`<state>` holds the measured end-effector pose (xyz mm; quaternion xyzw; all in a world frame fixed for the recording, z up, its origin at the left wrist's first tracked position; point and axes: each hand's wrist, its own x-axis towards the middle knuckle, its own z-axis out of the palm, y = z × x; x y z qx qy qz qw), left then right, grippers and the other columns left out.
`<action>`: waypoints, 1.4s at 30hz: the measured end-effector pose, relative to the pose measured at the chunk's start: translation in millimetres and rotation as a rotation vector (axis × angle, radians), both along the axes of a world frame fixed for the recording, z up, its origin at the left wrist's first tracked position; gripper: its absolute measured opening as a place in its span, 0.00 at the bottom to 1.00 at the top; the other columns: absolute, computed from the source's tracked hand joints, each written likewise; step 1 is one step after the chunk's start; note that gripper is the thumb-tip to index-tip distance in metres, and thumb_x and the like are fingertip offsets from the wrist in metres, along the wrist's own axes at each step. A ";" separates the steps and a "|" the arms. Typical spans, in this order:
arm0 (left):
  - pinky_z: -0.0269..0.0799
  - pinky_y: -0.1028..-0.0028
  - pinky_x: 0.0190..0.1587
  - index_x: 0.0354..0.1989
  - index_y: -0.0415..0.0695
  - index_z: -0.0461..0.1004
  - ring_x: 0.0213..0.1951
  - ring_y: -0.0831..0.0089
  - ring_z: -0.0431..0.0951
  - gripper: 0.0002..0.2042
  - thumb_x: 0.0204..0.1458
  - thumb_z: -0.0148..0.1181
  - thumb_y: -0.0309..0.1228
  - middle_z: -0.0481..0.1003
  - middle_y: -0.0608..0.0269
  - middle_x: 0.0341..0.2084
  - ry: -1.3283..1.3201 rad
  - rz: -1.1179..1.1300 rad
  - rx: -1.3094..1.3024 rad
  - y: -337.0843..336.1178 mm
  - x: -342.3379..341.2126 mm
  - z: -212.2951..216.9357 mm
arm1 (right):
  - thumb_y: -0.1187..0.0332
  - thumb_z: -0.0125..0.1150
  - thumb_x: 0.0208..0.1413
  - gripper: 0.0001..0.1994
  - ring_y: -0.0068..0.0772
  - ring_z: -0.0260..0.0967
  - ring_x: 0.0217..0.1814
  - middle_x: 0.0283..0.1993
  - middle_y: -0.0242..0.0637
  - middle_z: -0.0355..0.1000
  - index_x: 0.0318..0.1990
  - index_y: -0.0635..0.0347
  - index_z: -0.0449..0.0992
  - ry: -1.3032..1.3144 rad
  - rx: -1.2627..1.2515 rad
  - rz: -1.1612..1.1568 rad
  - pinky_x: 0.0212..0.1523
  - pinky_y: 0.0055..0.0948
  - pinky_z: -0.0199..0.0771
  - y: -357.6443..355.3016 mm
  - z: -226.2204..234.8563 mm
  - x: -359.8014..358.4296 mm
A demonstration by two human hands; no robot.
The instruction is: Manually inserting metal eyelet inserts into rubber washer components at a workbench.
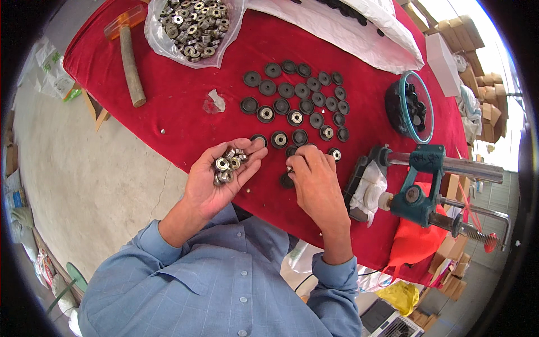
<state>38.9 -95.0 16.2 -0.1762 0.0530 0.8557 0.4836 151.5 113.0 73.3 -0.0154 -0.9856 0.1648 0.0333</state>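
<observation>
My left hand (210,174) is cupped palm up, with several small steel ball bearings (223,164) heaped in it. The fingertips of my right hand (315,178) are pinched together low over a black round cap (287,180); what is between them is hidden. Ahead of both hands, rows of black round caps (286,90) lie spread on the red cloth. Most show a bare dark centre. A few in the nearer rows have a shiny bearing (279,139) sitting in the middle.
A clear bag of bearings (196,28) lies at the far left, beside a wooden-handled mallet (131,67). To the right stand a green hand press (418,194) and a blue-rimmed tub (403,109) of black parts. A white sack (337,33) lies along the far edge.
</observation>
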 end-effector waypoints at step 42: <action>0.67 0.56 0.74 0.70 0.29 0.65 0.74 0.49 0.65 0.25 0.73 0.42 0.35 0.66 0.39 0.72 0.092 -0.018 -0.054 3.3 1.8 4.7 | 0.76 0.62 0.56 0.15 0.42 0.74 0.59 0.55 0.34 0.79 0.50 0.59 0.85 0.379 0.338 -0.284 0.63 0.46 0.68 34.5 -44.8 -27.5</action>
